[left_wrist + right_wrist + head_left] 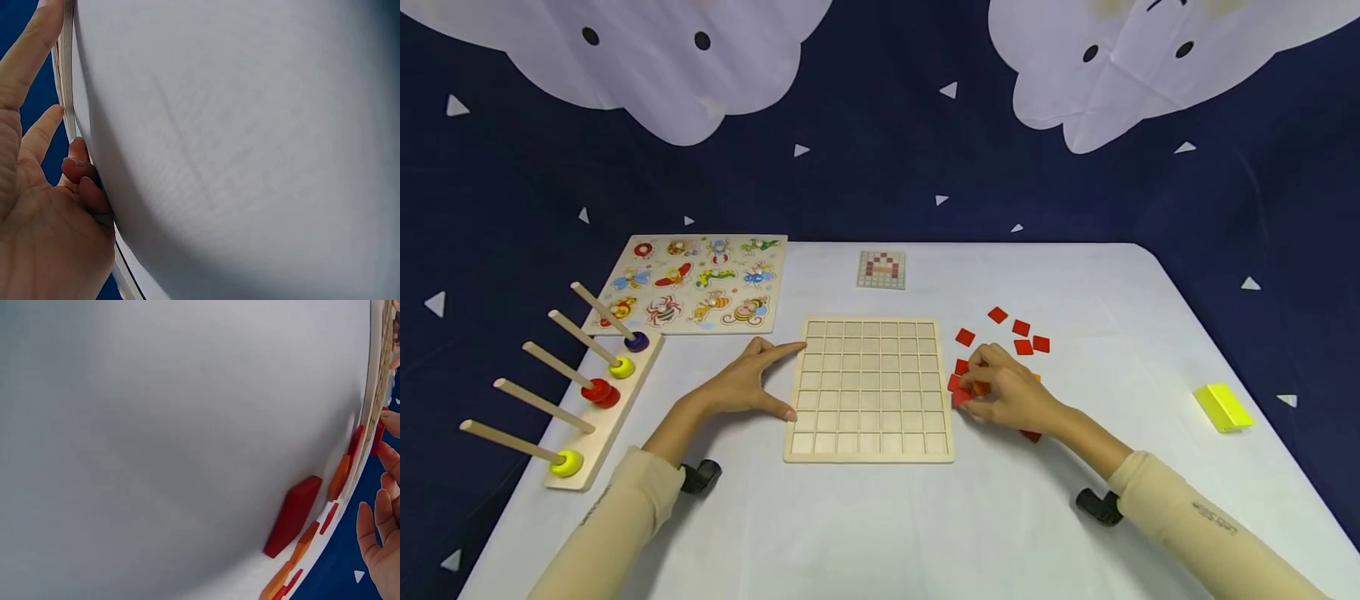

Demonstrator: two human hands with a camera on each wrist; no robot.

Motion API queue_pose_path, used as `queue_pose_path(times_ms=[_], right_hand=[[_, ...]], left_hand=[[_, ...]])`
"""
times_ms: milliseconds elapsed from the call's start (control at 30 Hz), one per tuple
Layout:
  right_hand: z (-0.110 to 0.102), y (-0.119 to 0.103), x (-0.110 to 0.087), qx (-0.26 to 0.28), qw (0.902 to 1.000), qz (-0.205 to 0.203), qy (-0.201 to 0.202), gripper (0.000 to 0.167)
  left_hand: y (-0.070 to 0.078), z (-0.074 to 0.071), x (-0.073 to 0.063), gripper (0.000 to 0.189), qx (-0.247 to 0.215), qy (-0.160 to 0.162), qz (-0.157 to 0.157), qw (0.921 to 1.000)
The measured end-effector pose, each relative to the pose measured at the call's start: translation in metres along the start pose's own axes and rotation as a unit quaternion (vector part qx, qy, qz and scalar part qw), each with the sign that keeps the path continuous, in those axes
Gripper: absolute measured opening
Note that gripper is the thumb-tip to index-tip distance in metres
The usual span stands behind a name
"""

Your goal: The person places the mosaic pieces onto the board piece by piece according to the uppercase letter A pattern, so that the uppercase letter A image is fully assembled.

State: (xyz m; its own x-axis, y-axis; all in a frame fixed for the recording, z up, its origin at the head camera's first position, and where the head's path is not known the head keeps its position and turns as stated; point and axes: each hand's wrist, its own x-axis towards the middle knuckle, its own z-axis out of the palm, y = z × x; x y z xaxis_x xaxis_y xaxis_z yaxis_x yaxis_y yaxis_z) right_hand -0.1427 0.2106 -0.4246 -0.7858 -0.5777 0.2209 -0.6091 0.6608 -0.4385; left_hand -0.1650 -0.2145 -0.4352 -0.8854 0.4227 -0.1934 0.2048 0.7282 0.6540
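Observation:
A square wooden grid board (870,387) lies flat in the middle of the table, its cells bare. My left hand (737,383) touches the board's left edge with spread index finger and thumb; the other fingers are bent in the left wrist view. Just right of the board, my right hand (1011,393) pinches a red square tile (378,436) between thumb and index finger. Around and under that hand lie more red tiles (965,337) and several orange tiles (338,477), partly hidden by it in the head view.
A small pattern card (882,270) lies behind the board. At the back left is an insect peg puzzle (700,283). A peg stacker (617,408) with coloured beads stands at the left, its rods upright. A yellow block (1222,407) sits near the right edge.

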Motion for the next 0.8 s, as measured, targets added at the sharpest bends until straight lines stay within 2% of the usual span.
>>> queue_pose_path(times_ms=[233, 367, 633, 800], right_hand=[[0.0, -0.004, 0.018, 0.002, 0.9999, -0.012, 0.011, 0.02], [0.0, -0.009, 0.031, 0.003, 1.0, -0.009, 0.003, 0.019], [0.003, -0.015, 0.069, 0.003, 0.9999, -0.01, -0.008, 0.02], [0.007, -0.015, 0.089, 0.001, 0.9998, 0.004, -0.02, 0.022]], left_hand=[[-0.003, 0.001, 0.001, 0.113, 0.003, -0.001, 0.0, 1.0], [-0.004, 0.001, 0.001, 0.114, 0.002, 0.0, -0.003, 1.0], [-0.004, 0.002, 0.001, 0.116, -0.004, -0.004, -0.019, 0.9998], [-0.003, 0.002, 0.002, 0.116, -0.006, -0.004, -0.014, 0.9999]])
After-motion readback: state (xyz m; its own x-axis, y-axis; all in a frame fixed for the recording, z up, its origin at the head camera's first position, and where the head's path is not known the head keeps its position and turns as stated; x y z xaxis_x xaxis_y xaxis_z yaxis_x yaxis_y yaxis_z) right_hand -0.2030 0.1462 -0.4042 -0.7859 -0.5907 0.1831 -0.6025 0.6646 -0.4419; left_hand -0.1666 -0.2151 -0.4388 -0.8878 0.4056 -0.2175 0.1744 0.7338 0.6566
